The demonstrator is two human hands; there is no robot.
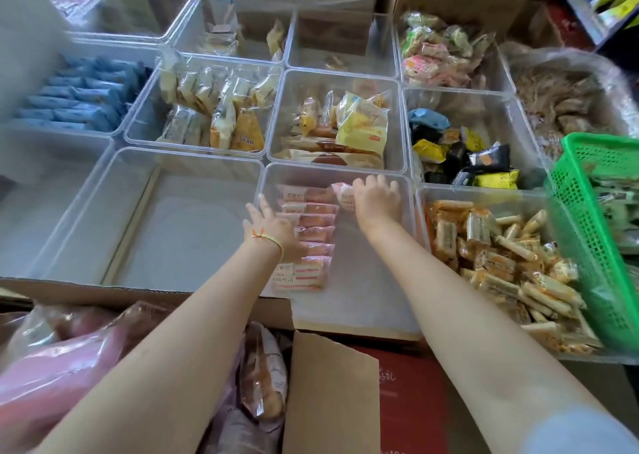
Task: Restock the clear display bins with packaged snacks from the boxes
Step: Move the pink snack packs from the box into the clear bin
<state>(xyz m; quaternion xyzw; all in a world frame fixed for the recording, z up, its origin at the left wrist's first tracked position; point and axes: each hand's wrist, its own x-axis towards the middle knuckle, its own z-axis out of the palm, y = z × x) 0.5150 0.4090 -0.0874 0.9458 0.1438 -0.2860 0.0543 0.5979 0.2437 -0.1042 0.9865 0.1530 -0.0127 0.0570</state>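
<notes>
Reaching into the clear bin [409,232] at the near middle of the bin grid, both hands work over one column of pink snack packets [313,232].

Left hand [273,230]: grip open, fingers straight and spread, palm down on the near-left part of the packet column. A thin yellow-and-orange string bracelet [268,237] sits on its wrist.

Right hand [377,199]: at the bin's far wall, fingers curled over one pink packet [342,192], which lies tilted at the far end of the column. The fingertips are hidden behind the hand, so how firm the grip is I cannot tell; it does close round the packet.

Packets in the column lie flat, overlapping, running from the far wall toward the near wall, along the bin's left half. The right half of the bin floor shows bare.

Neighbours: an empty clear bin [103,191] just left; a bin of orange-and-white roll snacks [498,263] just right, with a green basket [594,232] at its right edge. A cardboard box [332,395] with bagged goods stands at the near edge, below the arms.
</notes>
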